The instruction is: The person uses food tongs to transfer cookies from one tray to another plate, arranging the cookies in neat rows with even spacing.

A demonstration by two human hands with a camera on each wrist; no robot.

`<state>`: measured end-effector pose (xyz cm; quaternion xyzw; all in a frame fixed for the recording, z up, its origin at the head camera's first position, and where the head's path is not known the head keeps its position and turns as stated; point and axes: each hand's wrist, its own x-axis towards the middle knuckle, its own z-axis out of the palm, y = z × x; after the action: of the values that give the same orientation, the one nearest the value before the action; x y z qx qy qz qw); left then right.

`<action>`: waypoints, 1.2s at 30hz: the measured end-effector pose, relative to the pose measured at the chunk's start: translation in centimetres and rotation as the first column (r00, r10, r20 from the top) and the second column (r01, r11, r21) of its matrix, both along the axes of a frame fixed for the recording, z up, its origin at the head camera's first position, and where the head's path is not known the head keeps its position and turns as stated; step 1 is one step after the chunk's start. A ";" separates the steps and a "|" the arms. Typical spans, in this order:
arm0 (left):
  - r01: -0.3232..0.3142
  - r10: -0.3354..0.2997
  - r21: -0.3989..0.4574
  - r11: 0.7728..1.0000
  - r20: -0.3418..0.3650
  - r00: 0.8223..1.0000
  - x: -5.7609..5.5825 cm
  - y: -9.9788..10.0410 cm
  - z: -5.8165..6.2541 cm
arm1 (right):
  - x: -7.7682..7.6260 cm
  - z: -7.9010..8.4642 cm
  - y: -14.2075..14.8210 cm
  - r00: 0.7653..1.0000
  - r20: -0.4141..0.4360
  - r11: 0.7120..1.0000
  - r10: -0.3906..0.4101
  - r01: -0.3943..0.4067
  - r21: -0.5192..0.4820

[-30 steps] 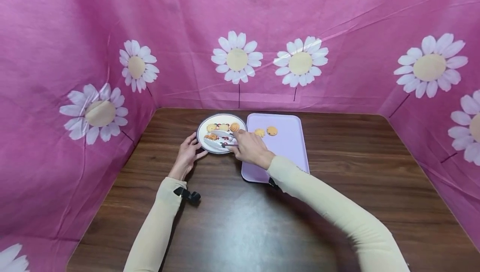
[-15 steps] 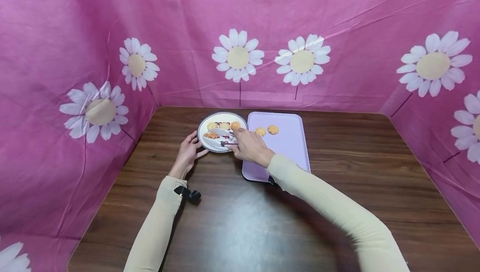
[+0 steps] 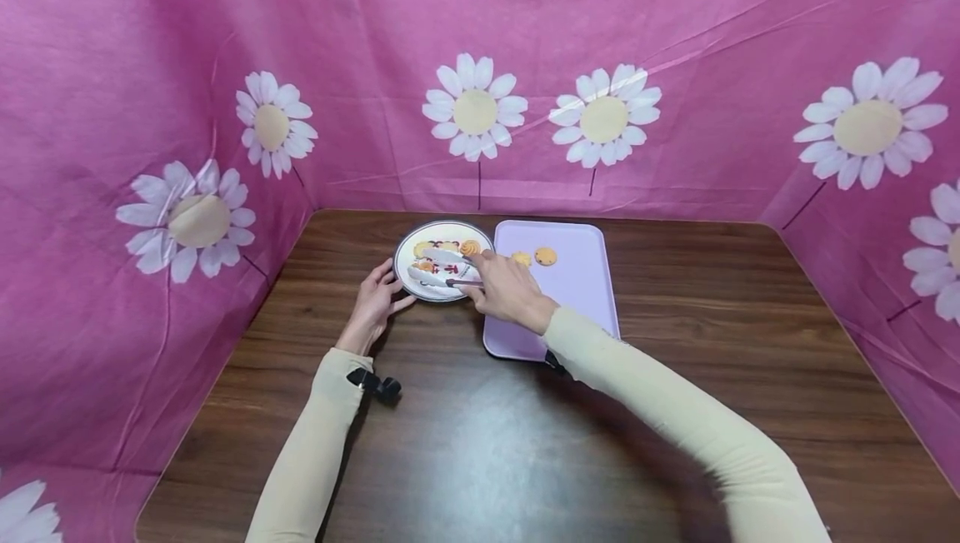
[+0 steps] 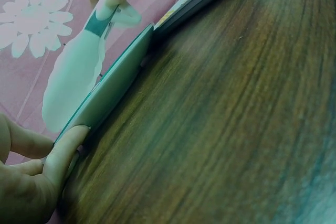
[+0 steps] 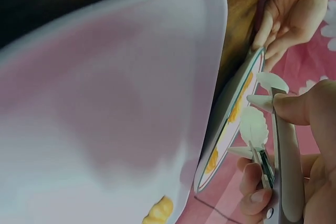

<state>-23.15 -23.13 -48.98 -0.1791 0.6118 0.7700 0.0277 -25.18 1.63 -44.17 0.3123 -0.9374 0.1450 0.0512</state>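
Observation:
My left hand (image 3: pixel 372 306) grips the left rim of a round white plate (image 3: pixel 405 283) with a dark edge line and red printed pattern, thumb near its front. My right hand (image 3: pixel 512 289) holds a pair of tongs (image 3: pixel 429 276) with pale paddle-shaped ends. The tongs' ends are apart over the plate, an orange cookie (image 3: pixel 426 266) showing between them; whether they touch it I cannot tell. A swirled cookie (image 3: pixel 470 248) lies at the plate's back right. In the right wrist view the tongs (image 5: pixel 286 166) point toward the plate (image 5: pixel 223 140).
Right of the plate, close against it, lies a lilac tray (image 3: pixel 577 301). A ridged yellow cookie (image 3: pixel 521 258) and a round dotted cookie (image 3: pixel 545 256) are on it. The brown wooden table (image 3: pixel 712 343) extends forward to a pink flowered cloth (image 3: pixel 375 110) hanging behind.
The right hand has shifted slightly right, with the tongs still over the plate. The left hand keeps its place on the rim, and the head view has tilted a little.

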 end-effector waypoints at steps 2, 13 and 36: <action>-0.001 0.001 0.002 1.000 0.003 1.000 0.0 0.0 0.0 | -0.2 0.1 0.5 1.000 -0.016 1.000 0.001 -0.001 -0.007; -0.009 0.009 -0.001 1.000 0.001 1.000 -0.2 0.0 0.1 | -1.7 1.4 4.6 0.999 -0.024 0.991 -0.044 0.040 -0.128; -0.005 0.005 0.003 1.000 0.029 1.000 0.0 0.3 0.2 | -1.9 0.4 14.3 0.977 -0.032 0.972 -0.211 0.207 -0.112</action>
<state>-23.17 -22.88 -48.81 -0.1918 0.6097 0.7683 0.0347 -27.07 15.95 -43.81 0.2117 -0.9545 0.1827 0.1034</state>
